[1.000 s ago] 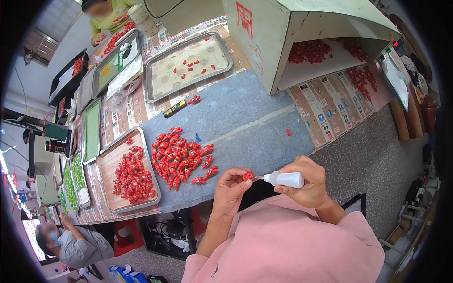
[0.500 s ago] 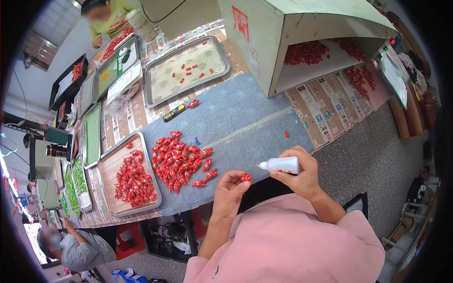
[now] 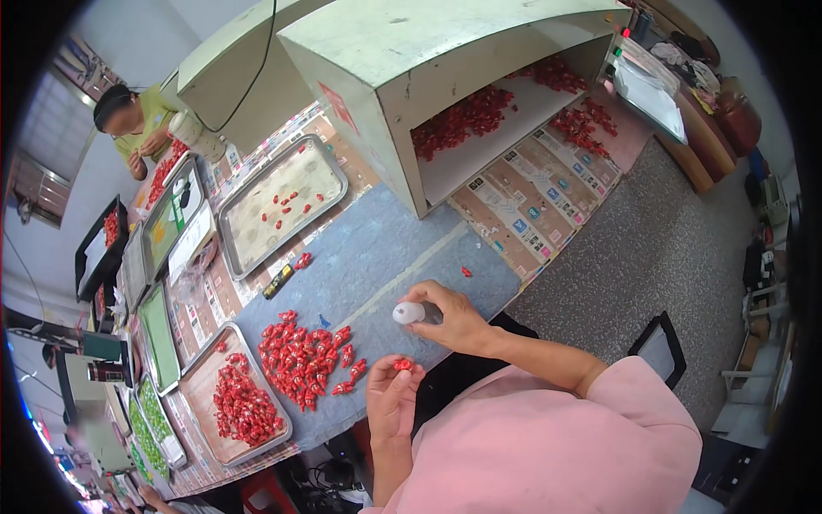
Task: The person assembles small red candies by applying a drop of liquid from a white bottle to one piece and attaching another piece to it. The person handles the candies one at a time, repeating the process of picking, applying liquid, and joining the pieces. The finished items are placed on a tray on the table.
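A small red figure-like piece (image 3: 404, 365) is pinched between the thumb and fingers of my left hand (image 3: 391, 401), just off the near edge of the blue cloth mat (image 3: 407, 231). My right hand (image 3: 452, 319) grips a small white squeeze bottle (image 3: 408, 313) over the mat, its round white end facing up toward me. Bottle and red piece are apart. Left of my hands, several similar red pieces (image 3: 300, 360) lie in a pile on the mat, and one tiny red piece (image 3: 467, 271) lies off to the right.
A metal tray (image 3: 193, 385) heaped with red pieces stands left of the pile. Farther back are another tray (image 3: 338, 190), with a few pieces, and a black-and-yellow tube (image 3: 278, 281). A pale metal housing (image 3: 342, 60) shelters more red pieces. A person (image 3: 145, 133) sits at the far left.
My right hand has drawn the bottle away from the left hand and turned it from sideways to end-up. My left hand still holds the red piece. The whole view has shifted.
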Demonstrator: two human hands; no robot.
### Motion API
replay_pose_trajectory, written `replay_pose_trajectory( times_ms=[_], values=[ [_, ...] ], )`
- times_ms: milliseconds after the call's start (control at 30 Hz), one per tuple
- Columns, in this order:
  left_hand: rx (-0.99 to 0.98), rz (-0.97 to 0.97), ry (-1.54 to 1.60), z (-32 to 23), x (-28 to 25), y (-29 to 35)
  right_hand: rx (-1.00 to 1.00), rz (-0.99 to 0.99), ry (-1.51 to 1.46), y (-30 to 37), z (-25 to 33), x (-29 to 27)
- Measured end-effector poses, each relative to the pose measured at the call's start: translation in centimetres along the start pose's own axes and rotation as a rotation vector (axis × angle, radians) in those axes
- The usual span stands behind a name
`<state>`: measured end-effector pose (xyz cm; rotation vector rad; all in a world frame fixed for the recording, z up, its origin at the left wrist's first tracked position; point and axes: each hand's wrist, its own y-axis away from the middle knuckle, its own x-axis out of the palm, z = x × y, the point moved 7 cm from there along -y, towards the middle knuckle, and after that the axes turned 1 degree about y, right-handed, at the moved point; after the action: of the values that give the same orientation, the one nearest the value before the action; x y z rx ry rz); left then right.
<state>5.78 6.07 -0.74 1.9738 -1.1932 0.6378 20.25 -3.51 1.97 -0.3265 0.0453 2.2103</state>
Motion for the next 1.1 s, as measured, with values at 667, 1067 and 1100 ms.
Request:
replay_pose_trajectory(
  times_ms=[667, 1067, 1100],
  values=[
    [-0.039, 0.007, 0.050, 0.7, 0.9, -0.1, -0.269, 0.164, 0.410, -0.8, 0.6, -7.8],
    [0.119, 0.060, -0.089, 1.0, 1.3, 0.1, 0.308, 0.170, -0.527, 6.1, 1.6, 0.2],
    [0.130, 0.063, -0.092, 0.9, 1.5, 0.1, 0.311, 0.169, -0.536, 6.1, 1.3, 0.5]
  ],
)
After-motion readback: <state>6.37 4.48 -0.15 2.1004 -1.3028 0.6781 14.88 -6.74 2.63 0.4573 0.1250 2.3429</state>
